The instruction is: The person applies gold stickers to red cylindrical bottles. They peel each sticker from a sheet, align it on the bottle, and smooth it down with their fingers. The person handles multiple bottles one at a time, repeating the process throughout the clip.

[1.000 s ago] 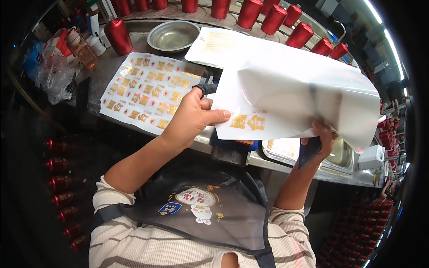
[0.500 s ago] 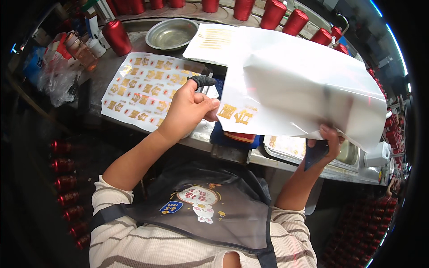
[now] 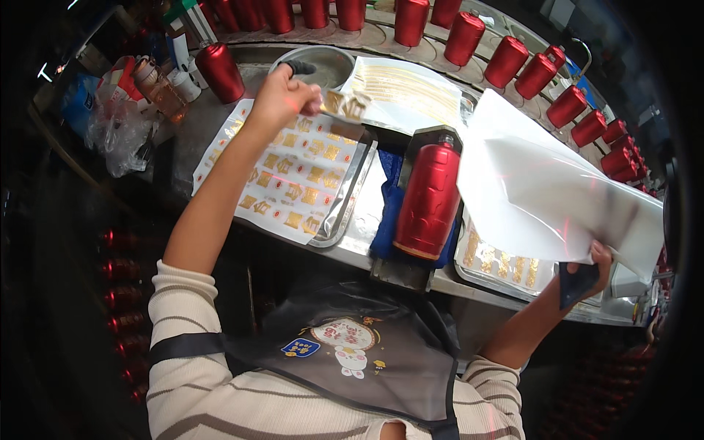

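My left hand (image 3: 281, 103) pinches a small clear decal (image 3: 346, 106) with gold characters over the metal bowl's near edge. A black cot covers one of its fingers. Below it lies a sheet of gold decals (image 3: 293, 192) on a metal tray. My right hand (image 3: 592, 268) is closed on the lower edge of a large white sheet (image 3: 543, 165), which bends upward. The same hand also has a dark blue flat piece (image 3: 576, 284), perhaps a scraper. Between my hands a glossy red bottle (image 3: 431, 198) lies in a holder lined with blue cloth (image 3: 386, 220).
The metal bowl (image 3: 334, 64) stands at the back, beside a sheet of gold strips (image 3: 407, 88). Gold pieces lie on a right-hand tray (image 3: 506, 290), partly under the white sheet. Several red bottles (image 3: 506, 60) line the curved conveyor behind. Left are a drink bottle (image 3: 158, 92) and plastic bags (image 3: 114, 136).
My left hand has moved up and away from the large white sheet with the gold decal. My right hand has drawn that sheet rightward, uncovering the red bottle and more of the right-hand tray.
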The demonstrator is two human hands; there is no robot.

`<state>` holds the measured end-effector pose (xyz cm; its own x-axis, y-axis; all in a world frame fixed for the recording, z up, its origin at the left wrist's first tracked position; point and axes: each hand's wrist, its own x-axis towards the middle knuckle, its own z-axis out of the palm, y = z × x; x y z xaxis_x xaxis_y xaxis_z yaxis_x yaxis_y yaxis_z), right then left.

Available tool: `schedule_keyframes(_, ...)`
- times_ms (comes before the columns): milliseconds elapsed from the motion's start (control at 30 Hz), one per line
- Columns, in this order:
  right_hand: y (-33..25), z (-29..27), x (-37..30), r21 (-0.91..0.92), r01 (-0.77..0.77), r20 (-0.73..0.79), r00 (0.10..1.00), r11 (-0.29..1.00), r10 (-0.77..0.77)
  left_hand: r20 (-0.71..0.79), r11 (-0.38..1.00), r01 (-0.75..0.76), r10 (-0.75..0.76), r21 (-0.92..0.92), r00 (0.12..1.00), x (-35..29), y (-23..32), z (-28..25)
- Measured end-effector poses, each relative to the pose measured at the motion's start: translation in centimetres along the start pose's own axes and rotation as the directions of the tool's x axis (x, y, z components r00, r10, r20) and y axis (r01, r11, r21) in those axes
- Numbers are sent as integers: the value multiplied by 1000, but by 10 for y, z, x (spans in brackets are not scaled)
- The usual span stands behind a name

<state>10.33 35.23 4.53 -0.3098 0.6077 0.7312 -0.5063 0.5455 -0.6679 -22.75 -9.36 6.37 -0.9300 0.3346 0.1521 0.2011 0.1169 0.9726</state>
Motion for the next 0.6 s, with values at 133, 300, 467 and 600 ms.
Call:
schedule_keyframes(133,8,-128,6,-447,274,52,958,852,-281,-196,976,99,-60,193,979,92,-29,-21)
schedule_keyframes(300,-69,-247,-32,440,-463,195,886,770,421,-252,807,236,-112,542,961,171,-105,-32)
schedule_keyframes(467,-103,-370,-131,440,-323,-641,540,838,545,-105,815,262,-244,516,964,220,-187,-87)
schedule_keyframes(600,-87,-384,-191,464,-322,-729,390,825,562,-112,889,238,-211,390,971,243,-179,-101)
